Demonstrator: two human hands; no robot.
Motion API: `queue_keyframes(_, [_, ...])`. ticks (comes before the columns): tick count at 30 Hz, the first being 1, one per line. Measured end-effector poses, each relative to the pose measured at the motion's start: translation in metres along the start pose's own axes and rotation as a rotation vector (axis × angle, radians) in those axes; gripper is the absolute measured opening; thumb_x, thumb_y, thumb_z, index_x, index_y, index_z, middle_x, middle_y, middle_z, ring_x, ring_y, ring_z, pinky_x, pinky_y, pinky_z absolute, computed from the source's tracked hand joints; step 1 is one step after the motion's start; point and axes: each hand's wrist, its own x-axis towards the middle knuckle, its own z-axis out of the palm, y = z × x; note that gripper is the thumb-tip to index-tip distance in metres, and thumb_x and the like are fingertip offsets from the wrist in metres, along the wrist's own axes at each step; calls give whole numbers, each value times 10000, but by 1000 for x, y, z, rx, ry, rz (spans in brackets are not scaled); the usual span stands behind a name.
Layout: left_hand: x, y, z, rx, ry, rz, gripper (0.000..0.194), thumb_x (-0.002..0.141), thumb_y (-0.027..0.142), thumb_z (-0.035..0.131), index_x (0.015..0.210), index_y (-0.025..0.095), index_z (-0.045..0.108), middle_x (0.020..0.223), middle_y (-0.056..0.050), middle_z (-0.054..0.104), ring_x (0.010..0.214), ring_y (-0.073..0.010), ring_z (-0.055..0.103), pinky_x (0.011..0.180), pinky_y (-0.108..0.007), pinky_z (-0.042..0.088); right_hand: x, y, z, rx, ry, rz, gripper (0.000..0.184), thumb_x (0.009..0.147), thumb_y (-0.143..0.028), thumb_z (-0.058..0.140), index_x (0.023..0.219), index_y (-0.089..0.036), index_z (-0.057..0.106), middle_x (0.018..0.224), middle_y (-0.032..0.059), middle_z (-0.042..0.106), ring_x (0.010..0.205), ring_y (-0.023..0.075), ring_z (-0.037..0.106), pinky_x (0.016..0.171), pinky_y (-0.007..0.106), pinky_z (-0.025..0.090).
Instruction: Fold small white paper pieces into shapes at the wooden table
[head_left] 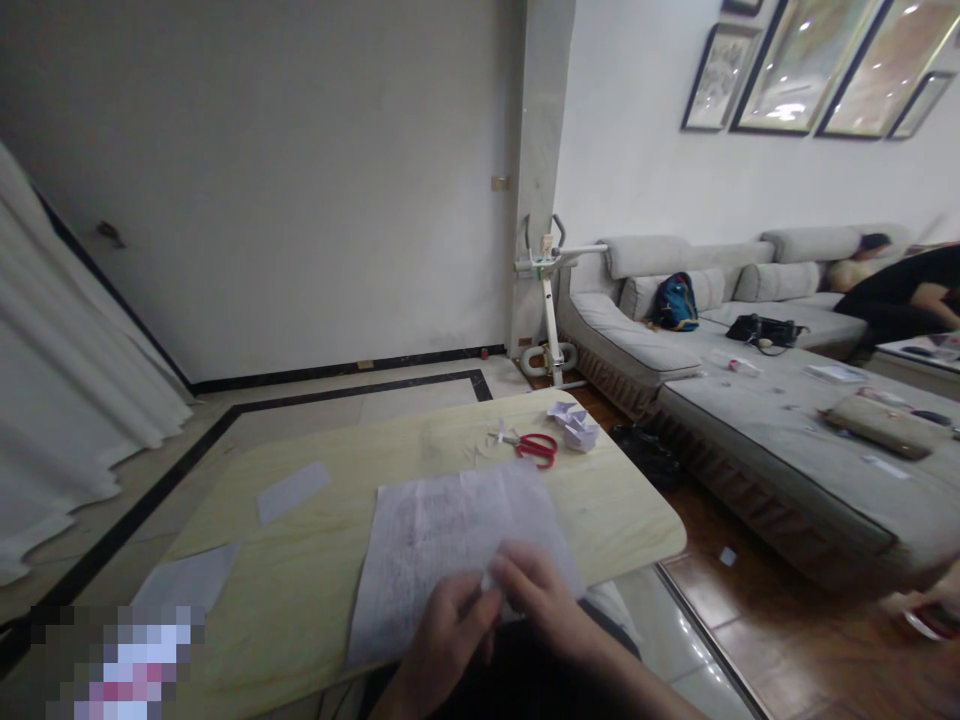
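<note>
Close together above the table's near edge, my left hand (454, 625) and my right hand (536, 590) are both closed. Between their fingertips shows a small white piece of paper (487, 581), mostly hidden by the fingers. Under and beyond them a large printed sheet (450, 520) lies on the pale wooden table (607, 510). Past its far edge are red-handled scissors (537, 450), with thin paper scraps (480, 455) by the blades. Folded paper pieces (579, 430) sit at the table's far right corner.
Two blank paper pieces, one farther off (292, 492) and one nearer (187, 580), lie on the left. A grey sofa (750, 430) with bags stands at right, where people sit. A white exercise machine (551, 310) is behind the table. A black plastic bag (646, 455) rests on the floor.
</note>
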Motion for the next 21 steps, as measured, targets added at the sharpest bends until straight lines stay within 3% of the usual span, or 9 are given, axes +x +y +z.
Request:
queue_keyframes(6, [2, -1, -3, -81, 161, 44, 333, 782, 500, 620, 637, 210, 542, 551, 24, 529, 533, -144, 494, 518, -242, 435, 1, 11, 2, 57, 18, 51, 409, 808, -526, 609, 634, -182, 472, 607, -46, 400, 592, 113, 380, 551, 237, 329])
queue_keyframes(11, [1, -5, -1, -88, 135, 26, 350, 772, 541, 613, 650, 226, 521, 517, 33, 497, 497, -144, 467, 481, -249, 421, -4, 3, 0, 149, -62, 169, 223, 791, -375, 616, 733, -161, 590, 678, -20, 504, 658, 135, 455, 606, 245, 384])
queue_keyframes(18, [-3, 3, 2, -100, 125, 0, 347, 790, 542, 594, 664, 223, 542, 537, 24, 516, 524, -157, 491, 527, -267, 438, -2, 0, 2, 65, -9, 90, 422, 811, -566, 602, 675, -177, 514, 632, -34, 429, 624, 128, 418, 580, 244, 370])
queue_keyframes(21, [-3, 0, 1, -91, 133, 0, 334, 776, 535, 609, 670, 222, 561, 558, 14, 541, 545, -162, 503, 539, -268, 438, -1, 5, 2, 48, 23, 89, 423, 801, -583, 599, 682, -186, 517, 637, -26, 447, 624, 134, 430, 568, 244, 370])
